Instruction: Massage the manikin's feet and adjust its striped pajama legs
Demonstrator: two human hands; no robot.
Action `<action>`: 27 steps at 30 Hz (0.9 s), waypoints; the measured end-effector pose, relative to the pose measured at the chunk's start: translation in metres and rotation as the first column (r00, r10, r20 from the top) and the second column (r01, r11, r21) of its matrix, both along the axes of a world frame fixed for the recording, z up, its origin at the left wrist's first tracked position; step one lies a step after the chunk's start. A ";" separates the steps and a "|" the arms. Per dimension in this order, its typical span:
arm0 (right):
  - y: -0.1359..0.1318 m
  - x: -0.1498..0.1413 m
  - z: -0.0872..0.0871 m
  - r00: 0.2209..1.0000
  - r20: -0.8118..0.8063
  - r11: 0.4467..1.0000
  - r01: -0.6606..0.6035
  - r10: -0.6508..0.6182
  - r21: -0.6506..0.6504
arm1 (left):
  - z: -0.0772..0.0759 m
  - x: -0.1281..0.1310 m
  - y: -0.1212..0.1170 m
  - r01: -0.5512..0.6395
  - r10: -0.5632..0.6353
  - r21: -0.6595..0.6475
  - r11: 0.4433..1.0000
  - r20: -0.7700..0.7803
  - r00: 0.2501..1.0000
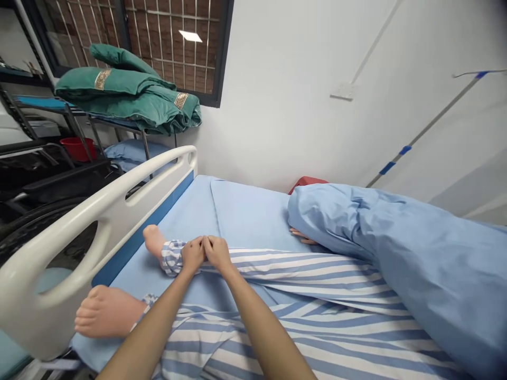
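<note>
Bare far foot (pixel 153 238) at left; then left hand (pixel 193 254) and right hand (pixel 217 252) together, fingers curled closed, apparently pinching the striped trouser leg (pixel 285 264) on the bedsheet (pixel 253 203). Step: likely gripping cloth; next move calls for even two-handed hold. Blue quilt (pixel 420 248) right.

Place: a hospital ward or similar care room
Bed (pixel 253 211): moulded pale footboard (pixel 113 208), blue sheet (pixel 241 198)
Pole (pixel 443 112): slim metal, hooked top, like a drip stand
Wheelchair (pixel 71 182): dark, beyond the footboard
Pyjamas (pixel 309 269): blue-and-white stripes, on the lying figure (pixel 105 311)
</note>
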State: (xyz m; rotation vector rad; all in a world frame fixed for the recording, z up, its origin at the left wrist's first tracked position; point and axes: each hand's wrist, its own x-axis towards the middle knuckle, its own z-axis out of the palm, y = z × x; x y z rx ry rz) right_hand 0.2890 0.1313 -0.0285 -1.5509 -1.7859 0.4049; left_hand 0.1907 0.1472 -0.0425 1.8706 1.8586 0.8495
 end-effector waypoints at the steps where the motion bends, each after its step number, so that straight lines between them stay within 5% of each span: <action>1: 0.002 -0.005 -0.002 0.999 -0.045 1.000 0.002 -0.003 -0.016 | 0.003 0.001 0.002 -0.020 0.021 -0.010 1.000 0.077 0.997; 6: 0.011 0.015 -0.001 0.965 -0.259 0.988 -0.077 0.040 -0.134 | 0.014 0.023 0.013 -0.117 0.114 -0.023 0.993 0.489 0.865; 12: 0.001 0.066 0.011 0.956 -0.288 0.998 0.044 -0.052 -0.034 | 0.008 0.057 0.005 0.002 -0.014 0.043 0.999 0.291 0.957; 16: -0.007 0.086 0.009 0.928 -0.354 0.993 0.097 -0.115 -0.069 | 0.018 0.090 0.001 -0.020 -0.002 0.041 0.999 0.487 0.873; 21: -0.011 0.109 0.015 0.920 -0.381 0.995 0.104 -0.096 0.000 | 0.022 0.125 -0.007 0.051 -0.047 0.003 0.999 0.414 0.909; 27: -0.023 0.150 0.013 0.905 -0.400 0.989 0.139 -0.144 -0.040 | 0.023 0.159 -0.012 0.121 -0.116 0.024 0.992 0.505 0.855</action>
